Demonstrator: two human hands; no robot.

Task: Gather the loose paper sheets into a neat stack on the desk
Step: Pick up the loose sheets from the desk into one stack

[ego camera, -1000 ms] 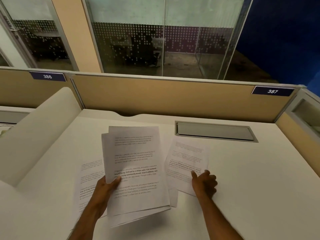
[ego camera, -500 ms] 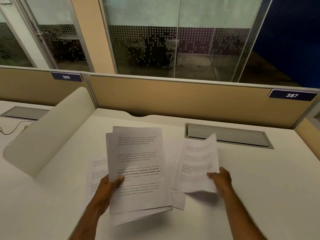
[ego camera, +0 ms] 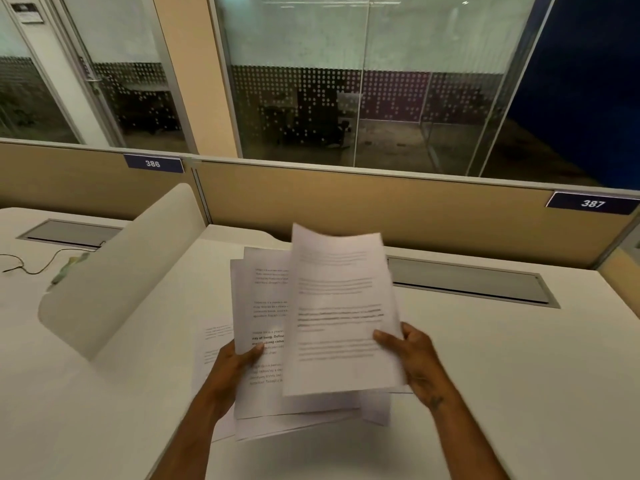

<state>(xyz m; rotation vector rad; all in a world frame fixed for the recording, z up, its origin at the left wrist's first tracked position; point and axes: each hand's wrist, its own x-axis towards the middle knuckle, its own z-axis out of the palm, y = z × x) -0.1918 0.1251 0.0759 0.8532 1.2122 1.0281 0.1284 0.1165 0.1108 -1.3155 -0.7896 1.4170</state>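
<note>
My left hand point(ego camera: 239, 362) grips a bundle of printed sheets point(ego camera: 259, 313) by its left edge, lifted above the white desk point(ego camera: 502, 375). My right hand point(ego camera: 412, 355) pinches a single printed sheet point(ego camera: 339, 313) at its right edge and holds it over the right part of the bundle, overlapping it. That sheet is motion-blurred. One more printed sheet point(ego camera: 213, 344) lies flat on the desk, showing to the left of the bundle. A corner of another sheet point(ego camera: 375, 408) shows below the held pages.
A curved white side divider point(ego camera: 114, 285) rises on the left. A beige partition point(ego camera: 415, 213) with tags 386 and 387 closes the back. A grey cable hatch point(ego camera: 471, 284) sits in the desk at the back right. A cable point(ego camera: 31, 265) lies on the neighbouring desk.
My right hand picked the single sheet up off the desk on the right and carried it left over the bundle. My left hand kept its bundle raised.
</note>
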